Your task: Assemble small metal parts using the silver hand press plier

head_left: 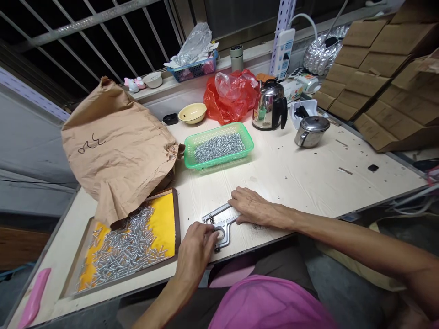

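Note:
On the tabletop lies a grey metal plier-like hand tool with two long handles, a small spring and a C-shaped head. My right hand is wrapped round its handles at the far end. At the head, my left hand has thumb and fingers pinched close to the curved opening; whatever they hold is hidden. Left of that hand is a shallow tray with a yellow bottom, strewn with small silvery metal pins or screws. Farther back, a green plastic basket contains more such metal pieces.
A large brown paper bag leans over the tray. Behind the basket are a yellow bowl, a red plastic bag and a kettle. A lidded steel cup stands right, near stacked cardboard boxes. A pink-handled object lies front left.

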A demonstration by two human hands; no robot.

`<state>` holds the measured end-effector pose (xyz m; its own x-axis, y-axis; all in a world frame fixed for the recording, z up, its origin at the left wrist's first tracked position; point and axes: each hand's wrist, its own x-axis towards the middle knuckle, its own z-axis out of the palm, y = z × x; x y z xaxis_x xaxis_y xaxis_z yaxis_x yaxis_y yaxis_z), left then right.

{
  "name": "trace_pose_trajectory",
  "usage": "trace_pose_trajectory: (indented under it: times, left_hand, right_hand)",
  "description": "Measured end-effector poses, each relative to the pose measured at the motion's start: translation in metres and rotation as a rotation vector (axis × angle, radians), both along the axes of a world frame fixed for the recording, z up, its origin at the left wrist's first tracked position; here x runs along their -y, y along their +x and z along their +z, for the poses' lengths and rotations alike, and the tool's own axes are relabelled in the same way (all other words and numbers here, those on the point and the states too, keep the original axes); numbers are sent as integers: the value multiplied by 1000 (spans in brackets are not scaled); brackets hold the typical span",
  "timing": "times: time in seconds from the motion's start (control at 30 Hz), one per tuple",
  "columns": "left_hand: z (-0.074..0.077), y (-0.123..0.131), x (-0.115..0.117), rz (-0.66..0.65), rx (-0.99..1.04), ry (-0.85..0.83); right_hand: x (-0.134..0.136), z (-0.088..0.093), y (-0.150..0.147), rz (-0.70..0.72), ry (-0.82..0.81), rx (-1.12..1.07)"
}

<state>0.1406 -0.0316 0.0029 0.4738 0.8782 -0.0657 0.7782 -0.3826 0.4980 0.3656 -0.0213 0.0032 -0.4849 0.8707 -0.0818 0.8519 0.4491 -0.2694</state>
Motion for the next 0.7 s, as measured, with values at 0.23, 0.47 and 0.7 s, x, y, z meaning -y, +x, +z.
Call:
trace_pose_trajectory:
  times: [0.23, 0.47, 0.7]
  left_hand:
    - [-21, 39, -23, -346, -72, 187]
    - [-19, 40, -29, -363, -208, 165]
    - [-14, 60, -31, -478, -180, 133]
  right_hand:
    - [7, -8, 2, -17, 28, -69]
    - [11, -13, 23, -54, -9, -68]
    - [19, -9, 14, -83, 7, -14]
